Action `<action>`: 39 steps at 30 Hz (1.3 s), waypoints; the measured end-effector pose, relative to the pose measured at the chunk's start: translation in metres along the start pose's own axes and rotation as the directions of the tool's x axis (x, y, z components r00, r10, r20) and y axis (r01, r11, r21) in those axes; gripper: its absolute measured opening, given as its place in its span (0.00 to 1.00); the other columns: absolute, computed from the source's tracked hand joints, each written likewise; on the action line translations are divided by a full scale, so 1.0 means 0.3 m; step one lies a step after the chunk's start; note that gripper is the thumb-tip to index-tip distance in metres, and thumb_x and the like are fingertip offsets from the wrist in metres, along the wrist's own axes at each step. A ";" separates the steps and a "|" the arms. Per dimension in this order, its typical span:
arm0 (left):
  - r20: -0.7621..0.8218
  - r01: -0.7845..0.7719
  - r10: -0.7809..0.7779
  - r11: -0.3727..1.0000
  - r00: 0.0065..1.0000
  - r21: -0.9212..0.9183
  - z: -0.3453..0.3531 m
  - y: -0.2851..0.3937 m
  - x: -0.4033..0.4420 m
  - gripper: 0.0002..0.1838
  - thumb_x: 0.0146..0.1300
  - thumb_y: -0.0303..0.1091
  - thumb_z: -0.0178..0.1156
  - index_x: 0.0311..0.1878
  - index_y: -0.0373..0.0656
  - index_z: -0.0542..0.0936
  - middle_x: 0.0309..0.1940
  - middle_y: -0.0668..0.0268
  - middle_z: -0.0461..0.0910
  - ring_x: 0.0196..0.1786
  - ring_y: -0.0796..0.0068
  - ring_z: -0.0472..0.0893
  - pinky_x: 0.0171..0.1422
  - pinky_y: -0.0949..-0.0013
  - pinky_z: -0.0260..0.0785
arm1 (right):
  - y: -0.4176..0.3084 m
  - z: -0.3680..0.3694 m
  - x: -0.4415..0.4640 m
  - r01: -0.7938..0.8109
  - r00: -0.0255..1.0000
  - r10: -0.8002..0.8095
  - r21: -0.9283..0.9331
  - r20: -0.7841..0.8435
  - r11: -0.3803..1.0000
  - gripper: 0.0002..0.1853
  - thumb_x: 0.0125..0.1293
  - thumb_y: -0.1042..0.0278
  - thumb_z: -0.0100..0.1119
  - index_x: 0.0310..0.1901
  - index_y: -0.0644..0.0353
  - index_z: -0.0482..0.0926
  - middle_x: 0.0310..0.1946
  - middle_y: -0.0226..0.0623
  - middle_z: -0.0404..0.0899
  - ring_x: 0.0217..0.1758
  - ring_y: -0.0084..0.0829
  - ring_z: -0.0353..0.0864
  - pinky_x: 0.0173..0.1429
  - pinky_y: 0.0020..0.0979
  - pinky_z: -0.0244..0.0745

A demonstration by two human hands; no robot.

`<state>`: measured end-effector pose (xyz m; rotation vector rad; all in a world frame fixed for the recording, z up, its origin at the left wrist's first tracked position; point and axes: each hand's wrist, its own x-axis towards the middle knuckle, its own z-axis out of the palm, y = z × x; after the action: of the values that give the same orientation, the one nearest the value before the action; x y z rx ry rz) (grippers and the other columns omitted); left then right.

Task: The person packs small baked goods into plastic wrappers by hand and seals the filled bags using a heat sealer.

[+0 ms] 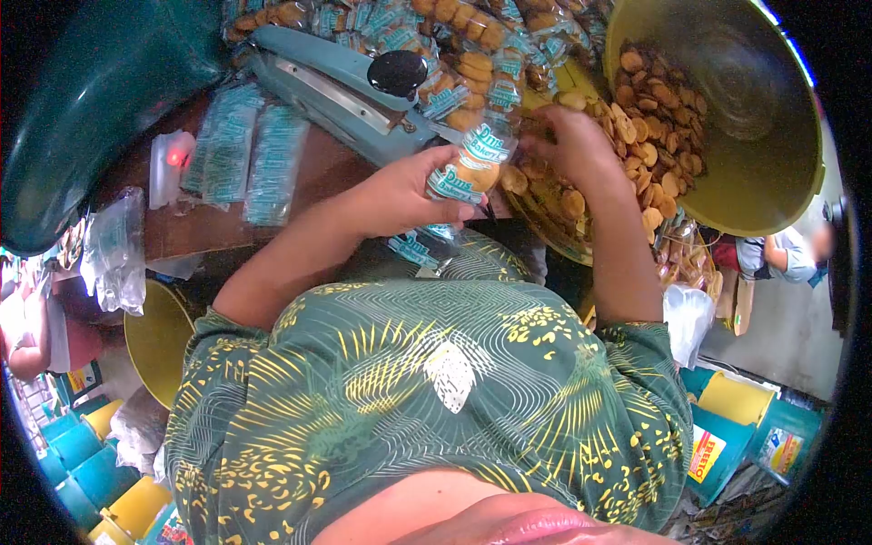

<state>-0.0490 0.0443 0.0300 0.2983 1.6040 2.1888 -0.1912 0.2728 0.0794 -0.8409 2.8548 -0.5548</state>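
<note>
My left hand point(409, 191) is closed around a clear plastic bag of cookies point(479, 163) with blue "Dms Bakery" print, held upright above my lap. To its right, my right hand point(570, 141) hangs over loose round cookies point(654, 136) with its fingers curled in; what they hold, if anything, is hidden and blurred. These cookies spill from a tipped yellow tub point(763, 127) onto a yellow tray point(549, 232). A blue-grey bag sealer point(350, 95) with a black knob lies just beyond my left hand. Below that hand is another printed bag point(427, 247).
Packed cookie bags point(472, 32) are heaped behind the sealer. Flat printed bags point(238, 150) lie on the brown table point(313, 195) at left. A large dark green container point(109, 109) stands far left. Teal and yellow buckets point(727, 436) sit low on both sides. Another person point(786, 254) is at far right.
</note>
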 end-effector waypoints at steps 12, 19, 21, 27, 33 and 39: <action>0.006 0.026 -0.026 0.999 1.000 0.037 0.000 0.005 0.012 0.29 0.61 0.35 0.70 0.63 0.40 0.69 0.49 0.63 0.82 0.51 0.72 0.82 0.54 0.66 0.76 | 0.024 -0.073 0.040 0.287 0.927 -0.220 0.195 -0.304 0.938 0.11 0.63 0.79 0.62 0.47 0.66 0.78 0.39 0.35 0.82 0.42 0.24 0.81 0.47 0.26 0.77; 0.050 0.002 -0.003 1.000 0.999 0.019 0.014 -0.002 0.024 0.27 0.61 0.36 0.70 0.60 0.42 0.70 0.47 0.66 0.82 0.45 0.75 0.82 0.52 0.67 0.75 | -0.123 -0.058 -0.017 0.408 0.872 -0.490 0.526 0.020 0.747 0.07 0.64 0.71 0.65 0.39 0.64 0.80 0.35 0.38 0.82 0.42 0.29 0.81 0.50 0.30 0.76; 0.059 -0.011 0.010 1.000 0.998 0.026 0.014 -0.006 0.029 0.27 0.61 0.36 0.70 0.60 0.42 0.70 0.46 0.67 0.82 0.44 0.76 0.81 0.51 0.68 0.75 | -0.140 -0.054 -0.030 0.336 0.903 -0.426 0.527 0.054 0.780 0.08 0.63 0.69 0.66 0.39 0.64 0.80 0.36 0.40 0.82 0.42 0.31 0.81 0.50 0.31 0.76; 0.009 0.033 -0.033 0.996 0.999 -0.089 0.028 0.029 0.016 0.30 0.58 0.37 0.72 0.60 0.42 0.69 0.44 0.68 0.80 0.44 0.75 0.81 0.50 0.68 0.75 | -0.214 -0.011 -0.073 0.534 0.844 -0.495 0.235 -0.206 0.812 0.13 0.60 0.64 0.67 0.41 0.64 0.77 0.33 0.45 0.78 0.41 0.50 0.79 0.47 0.42 0.75; 0.071 0.142 -0.128 0.958 0.989 -0.248 0.021 0.007 -0.001 0.38 0.57 0.39 0.72 0.68 0.42 0.66 0.45 0.67 0.79 0.43 0.73 0.82 0.51 0.68 0.76 | -0.137 -0.052 -0.041 0.403 0.915 -0.378 0.279 -0.143 0.871 0.12 0.60 0.67 0.65 0.42 0.63 0.79 0.39 0.47 0.81 0.45 0.47 0.81 0.51 0.41 0.76; 0.021 0.041 -0.038 0.980 0.999 -0.196 0.031 0.017 -0.018 0.35 0.58 0.39 0.71 0.66 0.43 0.67 0.45 0.68 0.79 0.46 0.76 0.80 0.49 0.71 0.74 | 0.194 0.010 0.140 -0.048 0.997 0.073 -0.451 0.040 0.891 0.16 0.59 0.68 0.68 0.48 0.63 0.80 0.43 0.50 0.83 0.50 0.49 0.82 0.54 0.40 0.76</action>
<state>-0.0414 0.0487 0.0383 0.2242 1.3593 2.2852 -0.2550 0.2943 0.0545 -0.8005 2.9859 0.1525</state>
